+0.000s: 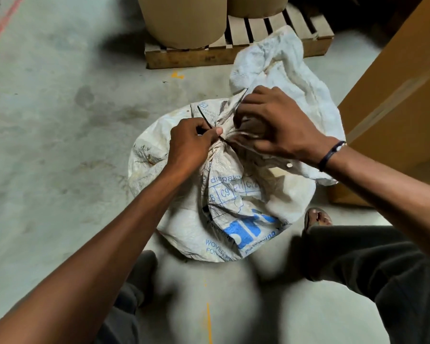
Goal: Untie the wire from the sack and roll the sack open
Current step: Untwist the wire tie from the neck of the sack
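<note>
A full white woven sack (pixel 236 207) with blue print stands on the floor in front of me. Its top is gathered into a tight neck, and the loose upper cloth flops away to the far right. A thin dark wire (pixel 204 118) circles the neck, one end sticking up to the left. My left hand (pixel 191 142) pinches the wire at the neck between thumb and fingers. My right hand (pixel 276 125) grips the bunched cloth just right of the neck. The knot itself is hidden by my fingers.
A wooden pallet (pixel 236 52) with two large brown paper rolls (pixel 184 18) stands just behind the sack. A tall cardboard box (pixel 395 95) rises at the right. My legs and a sandalled foot (pixel 317 217) flank the sack. Bare concrete floor (pixel 55 135) spreads left.
</note>
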